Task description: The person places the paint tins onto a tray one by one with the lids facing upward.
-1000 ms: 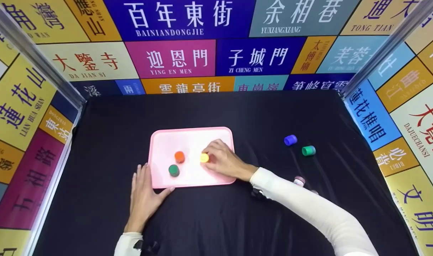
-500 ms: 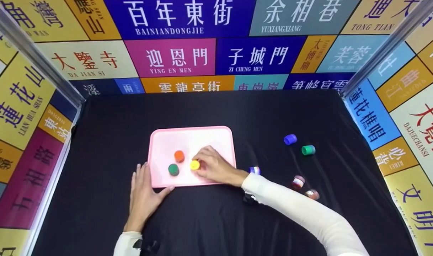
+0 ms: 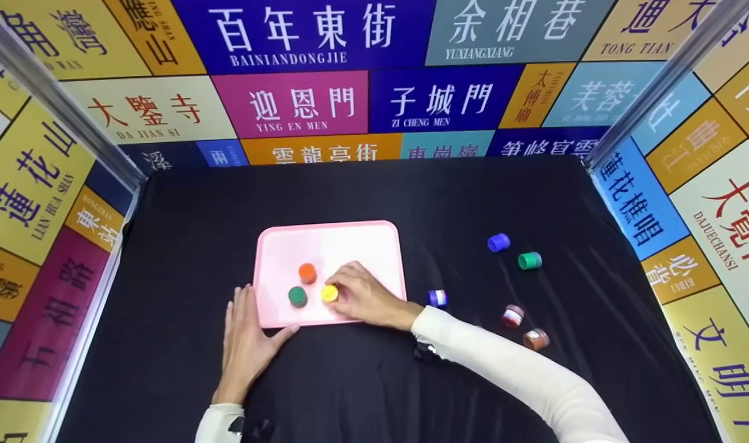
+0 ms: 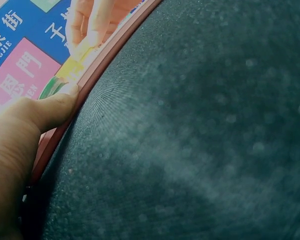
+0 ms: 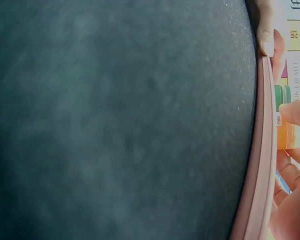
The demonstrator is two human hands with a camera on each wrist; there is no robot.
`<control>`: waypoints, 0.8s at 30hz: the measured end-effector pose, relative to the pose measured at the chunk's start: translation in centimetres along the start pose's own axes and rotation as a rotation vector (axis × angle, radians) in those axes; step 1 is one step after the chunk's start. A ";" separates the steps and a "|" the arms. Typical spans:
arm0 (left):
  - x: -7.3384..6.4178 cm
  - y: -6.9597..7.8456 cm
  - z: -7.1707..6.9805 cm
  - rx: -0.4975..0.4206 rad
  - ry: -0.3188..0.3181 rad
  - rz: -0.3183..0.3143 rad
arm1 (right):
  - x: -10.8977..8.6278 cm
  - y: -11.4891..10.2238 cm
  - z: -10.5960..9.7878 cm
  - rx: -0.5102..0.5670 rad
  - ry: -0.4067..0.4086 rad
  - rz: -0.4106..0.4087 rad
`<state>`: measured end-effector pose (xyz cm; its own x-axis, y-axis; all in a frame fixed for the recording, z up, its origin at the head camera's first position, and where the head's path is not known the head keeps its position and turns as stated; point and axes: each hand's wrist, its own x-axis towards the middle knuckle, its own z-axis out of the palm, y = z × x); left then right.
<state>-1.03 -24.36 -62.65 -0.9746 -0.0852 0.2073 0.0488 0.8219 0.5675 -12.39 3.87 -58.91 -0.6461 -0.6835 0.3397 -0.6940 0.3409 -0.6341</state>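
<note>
On the black cloth lies a pink tray (image 3: 374,237). My left hand (image 3: 248,344) rests at its near left corner, fingers straight along the left side and thumb on the front rim. Between thumb and fingers, my right hand (image 3: 365,298) pinches a small yellow paint jar (image 3: 329,293) over the tray's front half; in the right wrist view that jar (image 5: 289,136) appears at the tray's rim, its base partly hidden. Just left of it stands a jar with a dark green lid (image 3: 297,296), and behind that one an orange-lidded jar (image 3: 307,272).
Right of the tray, several more jars lie on the cloth: a purple one (image 3: 499,242), a bright green one (image 3: 530,261), a blue one (image 3: 437,298), a dark red one (image 3: 513,316) and a brown one (image 3: 536,339). Walls with printed signs (image 3: 288,101) enclose the table.
My right hand has carried the yellow jar left and toward the front of the tray, near the green one. The left hand has kept its place. The blue and brown jars have come into sight.
</note>
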 end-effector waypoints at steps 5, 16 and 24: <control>-0.1 -0.2 0.1 -0.010 0.012 0.009 | -0.5 0.2 -1.3 0.022 0.008 -0.008; -0.1 -0.1 -0.1 -0.024 0.024 -0.013 | -1.5 0.7 -5.6 0.000 -0.002 0.036; 0.1 0.1 -0.2 -0.029 -0.014 -0.039 | -2.9 1.6 -8.9 -0.022 0.015 0.065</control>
<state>-1.11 -24.43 -62.46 -0.9788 -0.1091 0.1735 0.0167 0.8014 0.5979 -14.46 12.09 -54.72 -0.6946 -0.6497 0.3090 -0.6572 0.3982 -0.6400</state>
